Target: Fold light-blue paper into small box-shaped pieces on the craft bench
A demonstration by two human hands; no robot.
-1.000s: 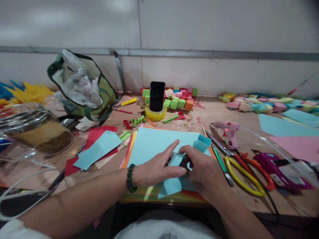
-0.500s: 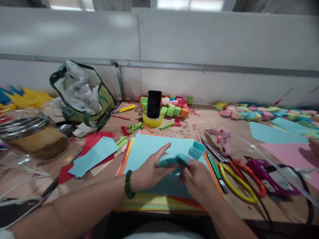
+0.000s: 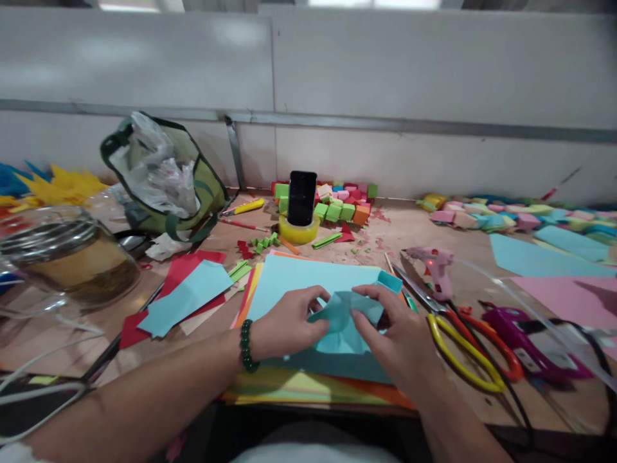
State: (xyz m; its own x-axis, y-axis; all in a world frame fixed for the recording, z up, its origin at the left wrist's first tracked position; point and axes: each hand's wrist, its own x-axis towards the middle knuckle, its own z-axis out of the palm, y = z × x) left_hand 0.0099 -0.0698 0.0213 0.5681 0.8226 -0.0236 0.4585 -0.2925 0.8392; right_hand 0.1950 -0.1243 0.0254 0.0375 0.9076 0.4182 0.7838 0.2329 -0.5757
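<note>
A creased piece of light blue paper (image 3: 348,318) is held between my two hands, above a stack of coloured paper sheets (image 3: 284,273) with blue on top. My left hand (image 3: 294,323), with a green bead bracelet at the wrist, pinches the paper's left side. On the right side, my right hand (image 3: 393,328) grips it with thumb and fingers, the thumb resting on its face. Just beyond my right fingers stands a small folded blue paper box (image 3: 389,281). A green cutter (image 3: 409,301) beside the stack is partly hidden by my right hand.
Yellow-and-red-handled scissors (image 3: 463,347), a pink glue gun (image 3: 436,267) with its light on and a purple device (image 3: 535,341) lie right. A phone (image 3: 303,198) stands in a tape roll (image 3: 299,230) before paper cubes (image 3: 337,209). A glass jar (image 3: 72,257) and bag (image 3: 193,173) stand left.
The blurred folded blue paper now appears opened wider, its creased face showing between my hands. My right hand has turned and moved slightly right. The other person's hand at the right edge is gone from view.
</note>
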